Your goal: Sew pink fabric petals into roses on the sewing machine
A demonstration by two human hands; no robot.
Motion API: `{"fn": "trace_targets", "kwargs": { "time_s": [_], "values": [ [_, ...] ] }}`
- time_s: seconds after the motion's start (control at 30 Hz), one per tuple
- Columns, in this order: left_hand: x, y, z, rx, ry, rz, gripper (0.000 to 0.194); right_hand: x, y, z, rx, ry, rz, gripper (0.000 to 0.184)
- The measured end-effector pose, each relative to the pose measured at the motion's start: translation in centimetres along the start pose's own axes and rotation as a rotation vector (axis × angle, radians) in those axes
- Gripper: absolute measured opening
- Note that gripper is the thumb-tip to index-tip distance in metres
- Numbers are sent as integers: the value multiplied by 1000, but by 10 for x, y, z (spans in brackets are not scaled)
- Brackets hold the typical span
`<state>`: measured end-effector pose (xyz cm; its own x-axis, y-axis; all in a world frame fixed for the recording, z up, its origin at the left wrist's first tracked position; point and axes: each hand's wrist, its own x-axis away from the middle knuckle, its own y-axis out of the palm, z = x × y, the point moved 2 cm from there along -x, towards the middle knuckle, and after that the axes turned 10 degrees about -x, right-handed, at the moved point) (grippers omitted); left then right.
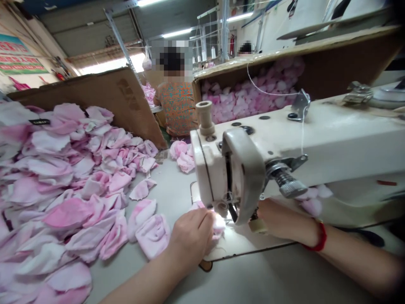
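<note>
sewing machine (234, 169) stands at the right of the desk (268, 278), and the left hand (191, 236) sits right up against its presser foot (223, 207). its fingers (205, 223) are curled and closed, pinching a pink fluffy piece (219, 226) against the machine bed, likely to keep the cloth flat and under control there. the right hand (268, 215) comes in from the far side of the machine head, with its fingers hidden, so whether they hold anything cannot be told; a red bracelet (320, 238) circles that wrist. a big heap of pink pieces (63, 169) covers the desk to the left, probably placed there to stay within easy reach of the left hand, and two loose pieces (148, 228) lie nearer the machine. a cardboard bin (332, 71) behind the machine holds more pink pieces (249, 90), and a person in an orange patterned top (177, 107) sits beyond a cardboard divider (126, 101)
</note>
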<state>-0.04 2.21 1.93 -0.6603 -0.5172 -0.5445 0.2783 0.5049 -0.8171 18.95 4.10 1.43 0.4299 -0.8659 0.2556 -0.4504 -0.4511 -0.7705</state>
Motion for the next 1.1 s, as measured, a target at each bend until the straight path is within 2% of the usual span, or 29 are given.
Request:
{"fn": "trace_targets", "kwargs": {
  "time_s": [0.17, 0.27, 0.37, 0.73, 0.93, 1.1],
  "values": [
    [0, 1, 2, -45, 80, -32, 27, 2, -4, -8, 87, 29, 21, 18],
    [-1, -1, 2, -17, 100, -11, 26, 4, -7, -15, 89, 73, 40, 21],
    [-3, -3, 2, 24, 92, -7, 26, 4, -7, -17, 77, 94, 41, 24],
    [-1, 3, -1, 78, 54, -139, 31, 9, -8, -17, 50, 97, 101, 29],
    [-8, -1, -6, 163, -56, -95, 50, 7, -6, -15, 28, 79, 96, 28],
    [-8, 0, -4, 146, -5, -113, 48, 5, -6, -15, 5, 54, 77, 23]
  ]
}}
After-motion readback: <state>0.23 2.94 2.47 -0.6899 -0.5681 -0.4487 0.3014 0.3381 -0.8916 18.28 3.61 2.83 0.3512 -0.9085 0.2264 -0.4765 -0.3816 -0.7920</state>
